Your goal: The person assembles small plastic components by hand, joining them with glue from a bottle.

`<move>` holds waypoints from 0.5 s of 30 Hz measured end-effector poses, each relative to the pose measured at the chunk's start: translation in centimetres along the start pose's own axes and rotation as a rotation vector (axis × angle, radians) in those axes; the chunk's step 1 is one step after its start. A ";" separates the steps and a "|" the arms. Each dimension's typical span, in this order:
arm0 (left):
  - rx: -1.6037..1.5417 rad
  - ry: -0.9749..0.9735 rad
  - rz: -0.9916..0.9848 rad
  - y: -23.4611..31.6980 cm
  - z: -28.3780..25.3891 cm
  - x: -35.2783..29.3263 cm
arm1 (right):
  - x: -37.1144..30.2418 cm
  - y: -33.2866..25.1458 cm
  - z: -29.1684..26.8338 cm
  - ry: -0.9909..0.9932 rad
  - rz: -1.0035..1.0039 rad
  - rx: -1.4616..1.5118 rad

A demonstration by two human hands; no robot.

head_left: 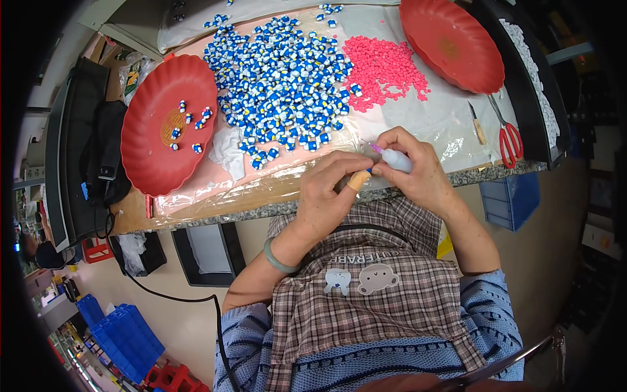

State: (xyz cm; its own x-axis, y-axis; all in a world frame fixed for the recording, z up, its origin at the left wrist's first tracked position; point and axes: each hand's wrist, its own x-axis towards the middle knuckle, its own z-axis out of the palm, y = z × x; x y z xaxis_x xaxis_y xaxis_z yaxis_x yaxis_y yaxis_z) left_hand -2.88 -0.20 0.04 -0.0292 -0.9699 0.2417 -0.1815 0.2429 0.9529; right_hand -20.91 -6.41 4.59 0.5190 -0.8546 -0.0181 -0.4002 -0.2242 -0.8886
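Note:
Over the front edge of the table, my right hand [418, 171] is closed on a small white squeeze bottle [396, 161] with a pink nozzle and thin needle tip, pointing to the left. Close beside it, my left hand [328, 191] pinches a small blue figure [369, 170], mostly hidden by the fingers. A beige finger cover [358, 180] wraps one digit of that hand. Beyond my hands spreads a big heap of small blue-and-white figures [281, 78] with yellow bits. To its right lies a pile of small pink pieces [385, 68].
A red scalloped plate [140, 130] at left carries several figures. Another red plate [450, 46] sits at far right. Scissors with red handles [511, 142] and a wooden-handled pointed tool [479, 127] lie at right. Crumpled white tissue [228, 153] rests beside the heap.

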 end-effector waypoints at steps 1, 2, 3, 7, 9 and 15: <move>-0.053 -0.008 -0.025 0.0 -0.1 0.0 | 0.0 0.0 -0.1 0.000 0.000 0.000; -0.051 -0.008 -0.024 0.1 -0.2 0.0 | 0.1 -0.1 -0.1 0.008 0.017 0.004; -0.101 -0.017 -0.057 0.2 -0.3 0.1 | 0.1 -0.1 -0.2 0.016 0.034 0.008; -0.514 -0.011 -0.124 0.3 -0.4 0.4 | 0.1 0.0 -0.2 0.018 0.105 0.130; -0.561 -0.013 -0.161 0.8 -0.7 0.7 | 0.0 0.4 0.2 0.033 0.125 0.329; -0.774 0.010 -0.348 0.7 -1.3 0.5 | -0.7 0.6 -0.2 0.067 0.182 0.484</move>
State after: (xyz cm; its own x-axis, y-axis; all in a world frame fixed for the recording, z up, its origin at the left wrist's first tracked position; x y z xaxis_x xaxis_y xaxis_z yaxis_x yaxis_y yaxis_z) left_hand -1.75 -0.45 1.08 -0.0869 -0.9921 -0.0903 0.5456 -0.1233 0.8289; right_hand -21.70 -6.04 4.17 0.4175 -0.8913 -0.1766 -0.0765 0.1592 -0.9843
